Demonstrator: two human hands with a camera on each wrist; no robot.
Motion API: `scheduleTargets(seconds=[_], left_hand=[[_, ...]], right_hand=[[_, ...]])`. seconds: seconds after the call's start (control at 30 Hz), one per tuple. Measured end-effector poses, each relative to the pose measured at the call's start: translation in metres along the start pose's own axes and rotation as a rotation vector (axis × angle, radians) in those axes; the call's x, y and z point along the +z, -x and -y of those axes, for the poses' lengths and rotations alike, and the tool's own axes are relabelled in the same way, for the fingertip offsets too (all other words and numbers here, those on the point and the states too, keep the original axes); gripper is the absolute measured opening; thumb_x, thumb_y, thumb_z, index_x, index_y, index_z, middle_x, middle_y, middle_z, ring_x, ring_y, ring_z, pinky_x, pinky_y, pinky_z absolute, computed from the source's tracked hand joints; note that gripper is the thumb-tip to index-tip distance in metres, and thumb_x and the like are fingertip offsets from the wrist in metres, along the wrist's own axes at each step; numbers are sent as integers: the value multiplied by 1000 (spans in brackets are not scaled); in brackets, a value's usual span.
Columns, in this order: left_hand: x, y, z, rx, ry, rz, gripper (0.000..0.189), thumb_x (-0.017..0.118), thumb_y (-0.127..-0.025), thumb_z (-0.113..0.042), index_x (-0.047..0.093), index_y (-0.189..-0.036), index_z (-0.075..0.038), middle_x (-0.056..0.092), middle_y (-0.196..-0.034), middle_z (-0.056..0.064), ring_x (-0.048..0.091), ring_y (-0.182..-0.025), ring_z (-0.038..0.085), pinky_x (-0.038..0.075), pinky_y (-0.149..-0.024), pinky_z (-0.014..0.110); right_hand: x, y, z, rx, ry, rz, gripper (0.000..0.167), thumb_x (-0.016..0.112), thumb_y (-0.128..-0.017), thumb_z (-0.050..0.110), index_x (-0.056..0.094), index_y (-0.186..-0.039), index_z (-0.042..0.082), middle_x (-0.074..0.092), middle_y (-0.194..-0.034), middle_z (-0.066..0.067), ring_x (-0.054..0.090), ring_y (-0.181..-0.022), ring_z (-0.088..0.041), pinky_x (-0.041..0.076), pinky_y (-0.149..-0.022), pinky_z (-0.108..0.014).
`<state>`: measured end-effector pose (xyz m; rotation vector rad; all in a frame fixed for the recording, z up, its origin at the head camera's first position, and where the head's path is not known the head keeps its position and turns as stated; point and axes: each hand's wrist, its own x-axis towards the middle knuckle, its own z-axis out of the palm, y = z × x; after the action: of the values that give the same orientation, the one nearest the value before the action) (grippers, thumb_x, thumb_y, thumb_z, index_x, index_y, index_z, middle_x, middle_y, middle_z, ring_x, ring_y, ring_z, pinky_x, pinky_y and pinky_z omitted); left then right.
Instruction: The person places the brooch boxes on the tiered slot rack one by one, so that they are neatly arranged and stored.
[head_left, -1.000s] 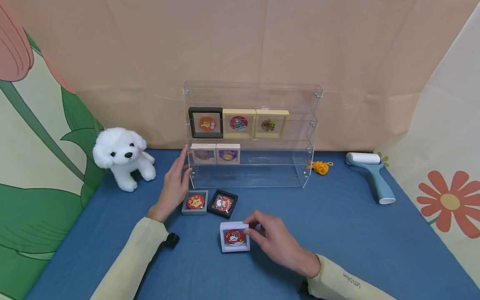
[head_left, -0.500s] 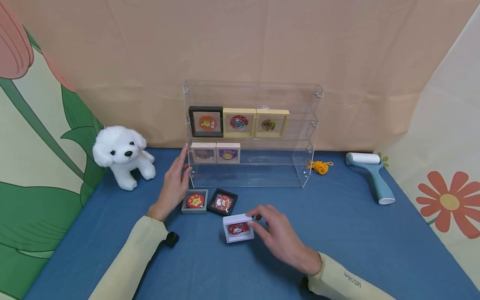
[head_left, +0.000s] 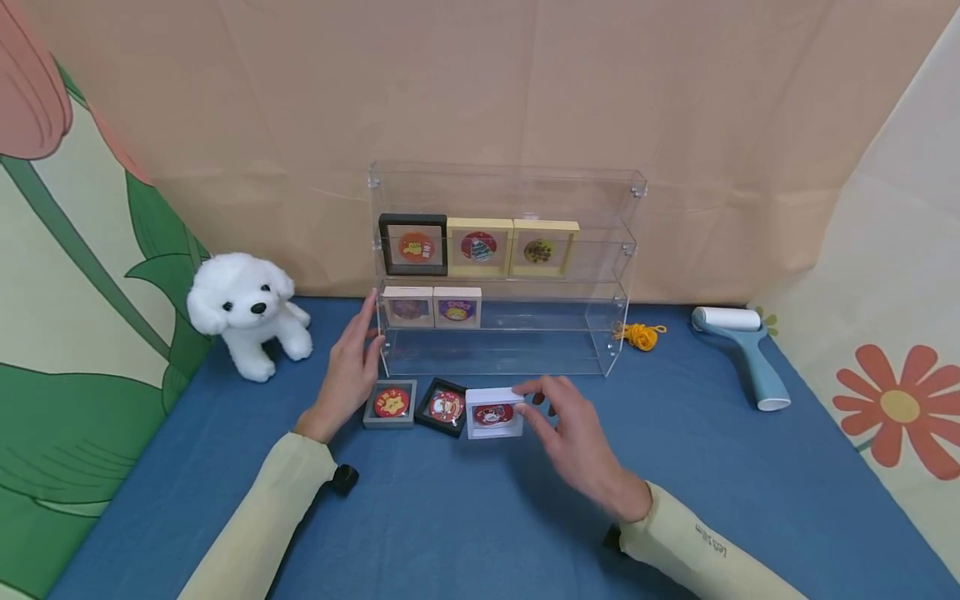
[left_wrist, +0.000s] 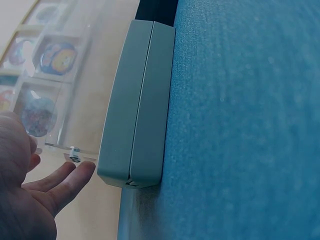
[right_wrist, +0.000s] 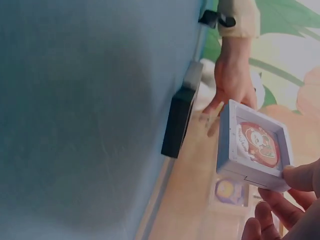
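Note:
My right hand (head_left: 576, 437) pinches a small white display frame (head_left: 493, 414) by its right edge, thumb in front and fingers behind. It holds a round red badge, and the right wrist view shows the frame tilted and raised off the cloth. My left hand (head_left: 343, 379) rests its fingers, fairly straight, along the left side of a clear acrylic display shelf (head_left: 525, 353). On the blue cloth before the shelf lie a grey frame (head_left: 390, 405) and a black frame (head_left: 444, 407), each with a red badge.
On the middle shelf stand a black frame (head_left: 413, 244) and two yellow frames (head_left: 478, 247). Two white frames (head_left: 458, 308) sit on the tier below. A white plush dog (head_left: 253, 312) is at the left; yellow cord (head_left: 642, 336) and a lint roller (head_left: 752, 358) are at the right.
My right hand has lifted the white frame and moved it forward and slightly right, up beside the black frame. My left hand has stayed against the shelf.

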<state>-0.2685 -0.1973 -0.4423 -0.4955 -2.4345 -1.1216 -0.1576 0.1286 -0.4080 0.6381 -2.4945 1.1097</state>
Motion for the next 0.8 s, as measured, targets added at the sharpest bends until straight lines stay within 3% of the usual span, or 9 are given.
scheduleTargets(seconds=[0.5, 0.8], left_hand=[[1, 0, 1, 5, -5, -6, 85, 56, -102, 2, 11, -164, -33, 38, -155, 21, 61, -117, 43, 55, -89, 55], [1, 0, 1, 8, -6, -11, 84, 56, -101, 4, 12, -164, -31, 38, -155, 21, 62, -115, 44, 56, -87, 55]], right_hand=[[-18, -40, -8, -58, 63, -121, 22, 68, -98, 10, 68, -120, 11, 63, -97, 1, 46, -79, -19, 39, -54, -32], [-24, -63, -8, -88, 44, -168, 22, 66, -99, 9, 67, -121, 8, 63, -98, -3, 48, -79, -27, 40, -59, -33]])
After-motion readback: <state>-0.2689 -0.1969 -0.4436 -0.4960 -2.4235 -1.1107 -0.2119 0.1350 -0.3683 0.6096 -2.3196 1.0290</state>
